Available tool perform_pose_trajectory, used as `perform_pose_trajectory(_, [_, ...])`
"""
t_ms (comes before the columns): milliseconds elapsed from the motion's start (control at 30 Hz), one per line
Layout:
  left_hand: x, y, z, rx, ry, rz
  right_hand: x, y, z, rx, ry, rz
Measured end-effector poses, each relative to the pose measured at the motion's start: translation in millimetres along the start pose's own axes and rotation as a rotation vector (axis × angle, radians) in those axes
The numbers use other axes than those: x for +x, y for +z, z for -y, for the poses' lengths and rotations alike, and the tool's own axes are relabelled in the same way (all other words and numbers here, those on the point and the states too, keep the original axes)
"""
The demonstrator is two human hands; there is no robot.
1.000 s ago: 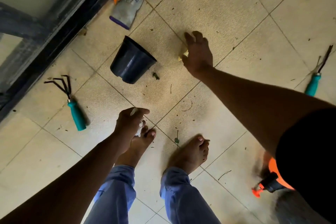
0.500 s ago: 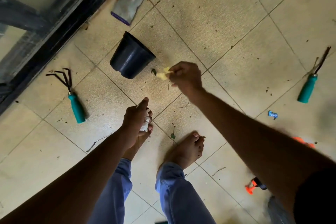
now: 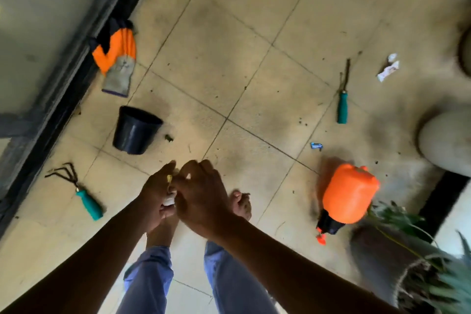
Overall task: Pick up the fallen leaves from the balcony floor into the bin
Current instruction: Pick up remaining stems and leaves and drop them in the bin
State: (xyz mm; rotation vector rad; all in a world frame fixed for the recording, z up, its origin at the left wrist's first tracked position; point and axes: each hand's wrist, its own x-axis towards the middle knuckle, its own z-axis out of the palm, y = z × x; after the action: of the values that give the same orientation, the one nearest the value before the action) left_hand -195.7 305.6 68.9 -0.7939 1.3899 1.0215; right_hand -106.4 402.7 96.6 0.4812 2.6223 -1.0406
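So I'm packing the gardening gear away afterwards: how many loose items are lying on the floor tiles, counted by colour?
Teal-handled tools: 2, the hand rake and the straight tool
Orange: 2, the glove and the sprayer
Black: 1, the pot
White: 1, the crumpled scrap
Blue: 1, the small wrapper
Total: 7

home balcony, tiled floor [image 3: 254,20], hand rake [image 3: 76,189], potted plant [image 3: 428,278]
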Motion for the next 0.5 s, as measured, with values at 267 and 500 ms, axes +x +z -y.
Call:
perform_pose_trajectory(267, [-48,88,-62,0.483,0.216,-0.04,-21,-110,-29,0.403,0.259,-0.33])
perform_pose_trajectory(500, [36,152,-85,0.76,0.318,-0.046,-40,-133,-167,0.447,0.876,-0.447])
